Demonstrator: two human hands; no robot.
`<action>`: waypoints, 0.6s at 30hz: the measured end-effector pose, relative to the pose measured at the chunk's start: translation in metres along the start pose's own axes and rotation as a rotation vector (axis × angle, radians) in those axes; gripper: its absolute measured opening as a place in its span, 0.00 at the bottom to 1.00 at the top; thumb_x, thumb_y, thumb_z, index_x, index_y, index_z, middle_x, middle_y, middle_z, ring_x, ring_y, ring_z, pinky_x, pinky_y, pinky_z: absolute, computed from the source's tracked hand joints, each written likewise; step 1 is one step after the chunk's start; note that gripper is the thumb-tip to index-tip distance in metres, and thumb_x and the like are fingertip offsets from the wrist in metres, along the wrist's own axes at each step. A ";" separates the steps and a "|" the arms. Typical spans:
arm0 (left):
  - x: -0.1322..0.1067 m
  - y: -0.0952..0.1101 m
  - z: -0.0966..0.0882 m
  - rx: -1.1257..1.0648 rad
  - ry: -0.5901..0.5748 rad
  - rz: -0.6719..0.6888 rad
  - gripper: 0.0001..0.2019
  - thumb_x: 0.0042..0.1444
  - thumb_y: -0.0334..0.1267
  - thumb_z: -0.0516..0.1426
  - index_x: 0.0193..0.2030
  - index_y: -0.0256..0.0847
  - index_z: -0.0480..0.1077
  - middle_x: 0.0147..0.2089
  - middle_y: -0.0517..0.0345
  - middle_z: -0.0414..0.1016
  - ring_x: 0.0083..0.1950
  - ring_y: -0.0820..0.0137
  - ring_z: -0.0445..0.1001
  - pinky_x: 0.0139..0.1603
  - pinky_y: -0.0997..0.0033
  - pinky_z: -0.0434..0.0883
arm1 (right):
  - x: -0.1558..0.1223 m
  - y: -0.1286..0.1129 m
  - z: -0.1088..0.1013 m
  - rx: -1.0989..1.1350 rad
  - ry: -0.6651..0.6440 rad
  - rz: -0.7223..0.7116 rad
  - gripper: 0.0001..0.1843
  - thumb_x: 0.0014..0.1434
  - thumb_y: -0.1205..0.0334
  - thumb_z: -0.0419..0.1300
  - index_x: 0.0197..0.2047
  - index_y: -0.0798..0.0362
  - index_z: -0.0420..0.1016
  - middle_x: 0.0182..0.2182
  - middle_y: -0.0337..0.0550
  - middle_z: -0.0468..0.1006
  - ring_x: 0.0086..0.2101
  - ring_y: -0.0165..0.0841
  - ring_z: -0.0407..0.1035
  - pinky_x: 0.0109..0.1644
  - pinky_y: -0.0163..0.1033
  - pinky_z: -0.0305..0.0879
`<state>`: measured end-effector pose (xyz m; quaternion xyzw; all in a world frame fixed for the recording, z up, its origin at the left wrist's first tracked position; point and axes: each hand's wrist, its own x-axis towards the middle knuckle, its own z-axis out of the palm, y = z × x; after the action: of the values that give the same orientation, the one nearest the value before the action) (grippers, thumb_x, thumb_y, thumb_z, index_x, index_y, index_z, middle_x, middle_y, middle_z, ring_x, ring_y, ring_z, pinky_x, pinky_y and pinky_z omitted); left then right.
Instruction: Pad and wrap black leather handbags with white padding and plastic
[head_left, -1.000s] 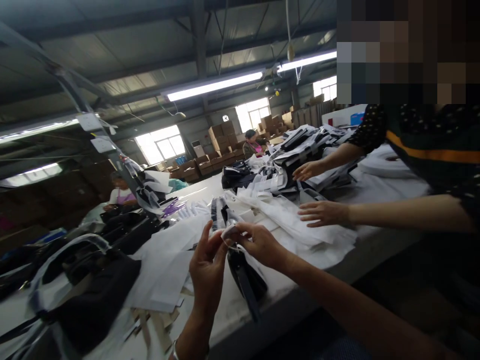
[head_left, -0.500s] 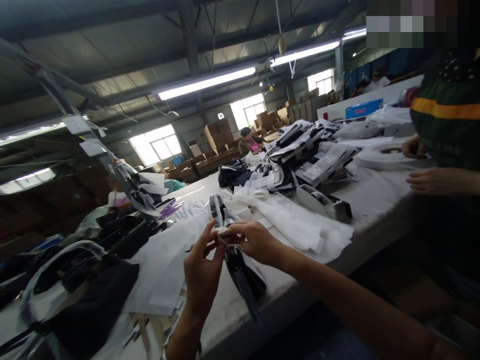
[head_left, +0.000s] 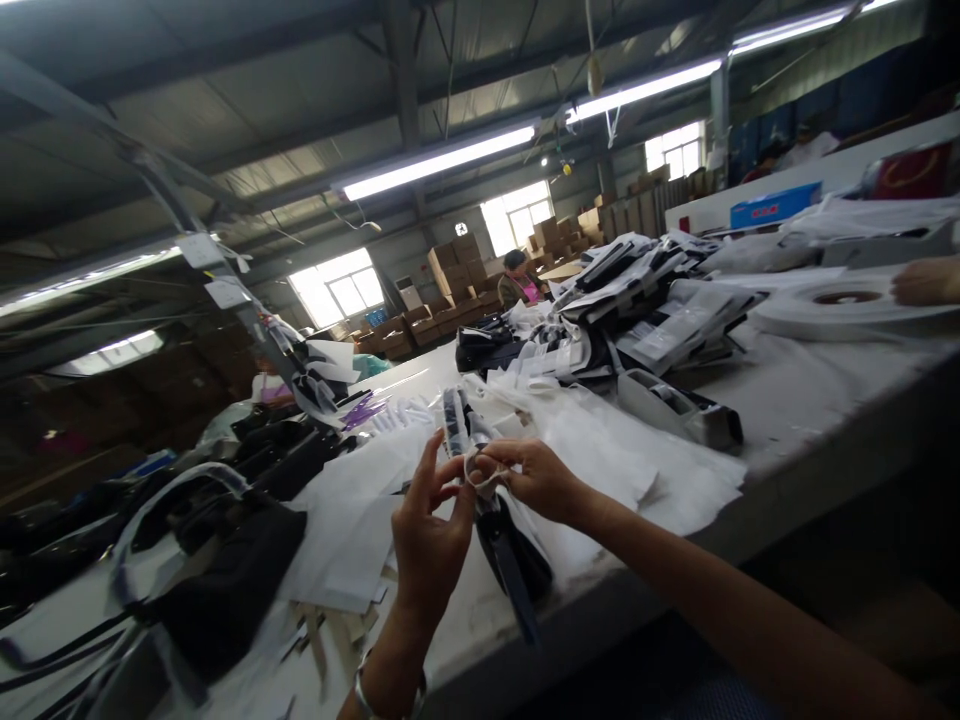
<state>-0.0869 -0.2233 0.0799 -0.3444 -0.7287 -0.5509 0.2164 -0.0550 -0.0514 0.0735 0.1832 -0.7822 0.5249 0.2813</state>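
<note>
My left hand (head_left: 433, 535) is pinched at the fingertips, the index finger raised. My right hand (head_left: 538, 482) is closed with its fingertips meeting the left ones. Between them runs a thin off-white strip (head_left: 495, 487), bent into a small loop; its exact kind is too small to make out. Just below and behind my hands lies a black bag (head_left: 529, 560) with a dark strap hanging toward the table's front edge. Its handle (head_left: 454, 420), wrapped in clear film, rises beyond my fingers. The hands hide the middle of the bag.
White sheets (head_left: 352, 530) lie to the left, beside a black handbag (head_left: 225, 570) with a wrapped handle. White wrapping (head_left: 637, 450) and a pile of dark and white pieces (head_left: 637, 300) are to the right. A co-worker's hand (head_left: 926, 282) touches a white tape roll (head_left: 787, 310).
The view has turned a little left, so the scene sits farther right, and the co-worker is mostly out of frame. The strip now shows as a more open loop between my fingers.
</note>
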 end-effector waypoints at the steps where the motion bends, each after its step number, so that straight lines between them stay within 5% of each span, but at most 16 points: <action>1: -0.001 0.000 0.000 -0.008 0.007 -0.008 0.34 0.56 0.41 0.65 0.69 0.48 0.60 0.47 0.55 0.82 0.45 0.64 0.82 0.48 0.63 0.80 | 0.000 -0.001 0.000 -0.009 -0.001 -0.013 0.19 0.66 0.52 0.55 0.31 0.55 0.77 0.27 0.38 0.73 0.30 0.28 0.66 0.35 0.34 0.61; 7: -0.005 -0.004 0.002 -0.036 0.035 -0.006 0.33 0.59 0.41 0.63 0.69 0.50 0.58 0.50 0.55 0.81 0.46 0.65 0.82 0.47 0.65 0.81 | 0.000 -0.003 -0.005 -0.079 -0.044 -0.064 0.20 0.67 0.49 0.56 0.33 0.54 0.80 0.28 0.38 0.73 0.29 0.28 0.65 0.36 0.34 0.59; 12: 0.005 -0.003 -0.007 0.082 -0.105 0.140 0.27 0.60 0.36 0.62 0.66 0.52 0.63 0.47 0.59 0.79 0.45 0.70 0.79 0.45 0.71 0.80 | 0.009 -0.006 -0.015 -0.124 -0.179 -0.094 0.17 0.66 0.52 0.56 0.37 0.54 0.82 0.28 0.39 0.73 0.29 0.29 0.65 0.36 0.35 0.59; 18: 0.025 0.015 -0.019 0.185 -0.351 0.232 0.26 0.62 0.31 0.58 0.66 0.53 0.64 0.44 0.61 0.77 0.40 0.74 0.77 0.44 0.73 0.77 | 0.011 -0.009 -0.025 0.409 -0.416 0.240 0.25 0.61 0.40 0.59 0.43 0.54 0.82 0.40 0.44 0.80 0.44 0.37 0.72 0.51 0.41 0.64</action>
<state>-0.0936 -0.2328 0.1124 -0.4949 -0.7583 -0.3848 0.1790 -0.0523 -0.0322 0.0945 0.2459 -0.7171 0.6521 0.0087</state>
